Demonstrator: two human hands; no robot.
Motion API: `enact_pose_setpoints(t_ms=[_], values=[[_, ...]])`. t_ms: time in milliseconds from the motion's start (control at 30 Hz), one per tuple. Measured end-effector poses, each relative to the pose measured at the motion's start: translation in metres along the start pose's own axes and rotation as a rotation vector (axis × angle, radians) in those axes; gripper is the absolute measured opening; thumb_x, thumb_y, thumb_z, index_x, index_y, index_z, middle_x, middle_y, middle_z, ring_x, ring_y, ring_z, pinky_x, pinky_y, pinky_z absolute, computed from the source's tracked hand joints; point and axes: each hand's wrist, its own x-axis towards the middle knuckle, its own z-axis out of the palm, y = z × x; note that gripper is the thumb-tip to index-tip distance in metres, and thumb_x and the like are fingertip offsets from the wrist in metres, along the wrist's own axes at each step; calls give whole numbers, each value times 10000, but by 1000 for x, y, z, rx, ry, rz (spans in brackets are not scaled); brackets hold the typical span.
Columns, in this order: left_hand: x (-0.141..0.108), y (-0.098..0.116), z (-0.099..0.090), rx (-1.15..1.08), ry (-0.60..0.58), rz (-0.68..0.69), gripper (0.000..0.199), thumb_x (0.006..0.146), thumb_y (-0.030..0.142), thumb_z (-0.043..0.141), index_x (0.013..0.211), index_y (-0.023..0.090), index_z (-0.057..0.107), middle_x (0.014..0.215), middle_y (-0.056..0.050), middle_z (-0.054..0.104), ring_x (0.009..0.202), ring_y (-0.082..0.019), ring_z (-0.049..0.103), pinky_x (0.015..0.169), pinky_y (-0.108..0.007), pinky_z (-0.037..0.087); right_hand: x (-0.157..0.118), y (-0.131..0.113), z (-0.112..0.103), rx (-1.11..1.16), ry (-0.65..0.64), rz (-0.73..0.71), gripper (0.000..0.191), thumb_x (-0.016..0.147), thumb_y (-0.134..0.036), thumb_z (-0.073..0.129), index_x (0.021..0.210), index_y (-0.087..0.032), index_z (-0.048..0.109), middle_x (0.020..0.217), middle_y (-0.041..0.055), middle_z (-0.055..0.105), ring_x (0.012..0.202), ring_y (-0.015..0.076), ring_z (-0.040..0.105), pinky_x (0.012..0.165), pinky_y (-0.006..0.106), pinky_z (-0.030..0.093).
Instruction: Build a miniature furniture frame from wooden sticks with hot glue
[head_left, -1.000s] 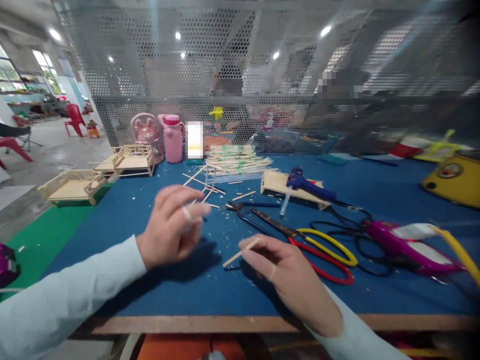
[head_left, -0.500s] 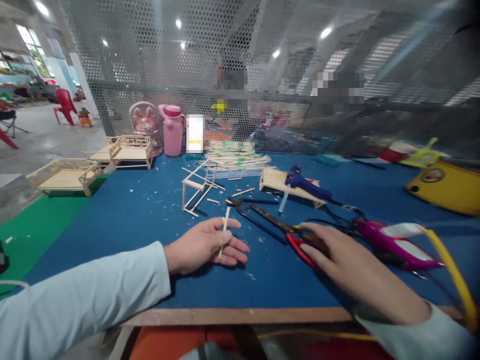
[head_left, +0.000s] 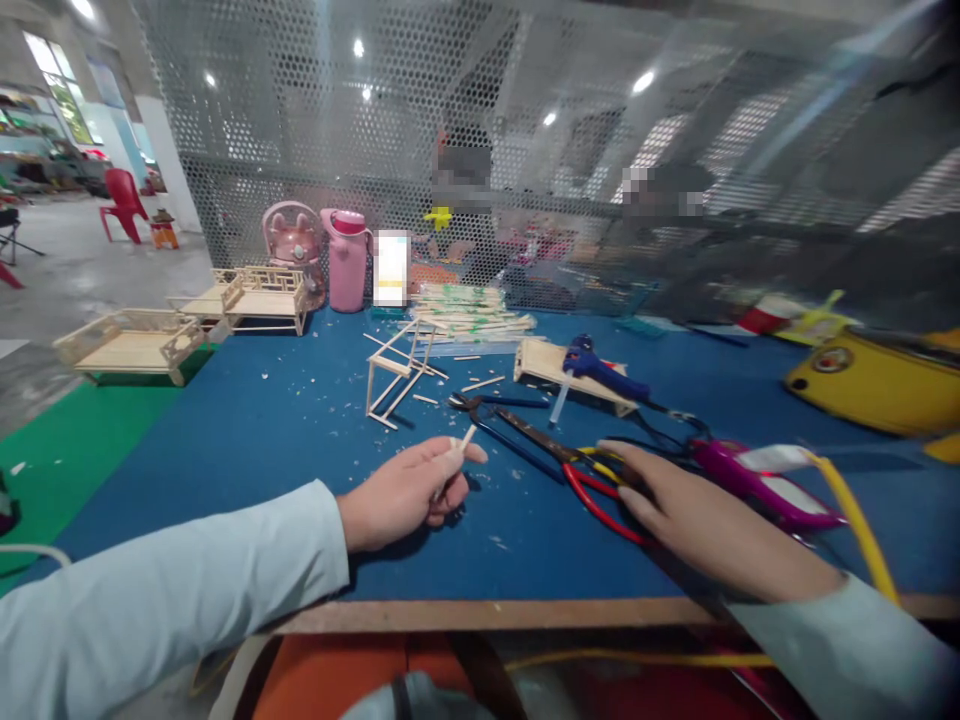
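Pink bottle (head_left: 347, 270) and pink eared jug (head_left: 292, 250) stand well beyond the scissors (head_left: 559, 447), to their left; we cannot see into either. The yellow bag (head_left: 877, 385), its contents likewise hidden from us, sits far to the scissors' right.

Under the scissors spreads a blue table (head_left: 225, 450), littered with pale chips, with a green strip (head_left: 97, 425) far to their left. A mesh screen (head_left: 300, 120) rises beyond the scissors, and through it we make out a blurred person (head_left: 459, 175). A red chair (head_left: 124, 200) stands on the floor, far off to the scissors' left.

Just left of the scissors, our left hand (head_left: 409, 487) pinches a short stick (head_left: 468, 437) firmly between thumb and fingers, one end poking out. Our right hand (head_left: 675, 505) lies at the scissors' handles; whether its fingers are closed around the loops, we cannot tell.

The pliers (head_left: 466, 403) lie against the scissors' left, handles spread to either side of the blades. Beyond the scissors, a blue glue gun (head_left: 606, 374) rests on a wooden bed (head_left: 536, 363); farther left we see a stick frame (head_left: 390, 368) and a pile of sticks (head_left: 465, 310). A purple device (head_left: 716, 462) lies right of the scissors.
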Motion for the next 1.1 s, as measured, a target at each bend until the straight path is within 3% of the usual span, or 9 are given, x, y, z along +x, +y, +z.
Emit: enact_pose_setpoints(t_ms=[133,233,300,400,467,533,667,800,1100], values=[[0,1,3,40,38,0,194,865,317,480,942,143,517,545,38,524,387,-43,361,419,-174,255,1,-12,-3,49,-71,0,702,620,-109,474,1322,-122,469,1296,130,565,1151,302,560,937,399,473],[1,2,4,-17,66,-50,184,826,312,543,885,142,508,648,-21,620,468,-72,526,493,-191,373,4,-22,-9,132,-153,78,701,607,-105,482,1307,-126,496,1176,127,649,1058,308,619,865,386,509],[1,3,4,-46,73,-67,194,796,312,582,850,142,507,679,-34,635,506,-83,560,525,-202,404,1,-24,-12,236,-186,128,591,654,-188,533,1243,-147,550,1054,109,703,956,307,662,804,380,531],[-1,5,6,1,53,-20,181,792,302,580,845,138,523,585,15,575,415,-43,429,447,-174,315,-9,-27,-17,358,-120,160,497,684,-430,606,1096,-152,599,906,103,725,816,304,681,709,371,549],[-3,5,7,59,38,7,187,826,321,535,872,140,533,521,55,500,387,-35,332,416,-174,243,-16,-36,-19,384,-32,114,481,699,-493,588,1052,-165,585,820,93,715,726,293,674,622,369,548],[-6,5,9,122,44,35,241,868,372,473,917,146,543,509,70,452,394,-41,302,416,-182,216,-20,-52,-21,407,37,-14,407,758,-434,527,1075,-181,557,840,88,701,738,277,668,617,364,544],[-9,4,9,274,77,151,307,898,419,404,892,155,561,554,63,438,434,-54,287,441,-202,226,-20,-88,-23,445,67,-281,328,808,-306,480,1114,-199,521,1063,104,647,969,251,626,810,364,514],[-11,4,7,442,116,236,349,897,353,405,627,153,501,559,41,426,496,-69,317,501,-217,273,-17,-109,-24,432,53,-276,325,766,-367,587,1040,-200,534,980,86,639,871,223,624,776,353,508],[-13,7,9,440,146,298,274,841,314,461,611,166,457,567,43,407,543,-84,347,541,-219,312,-16,-114,-21,487,93,-296,313,729,-340,640,994,-205,541,894,48,602,779,192,577,713,320,470]])
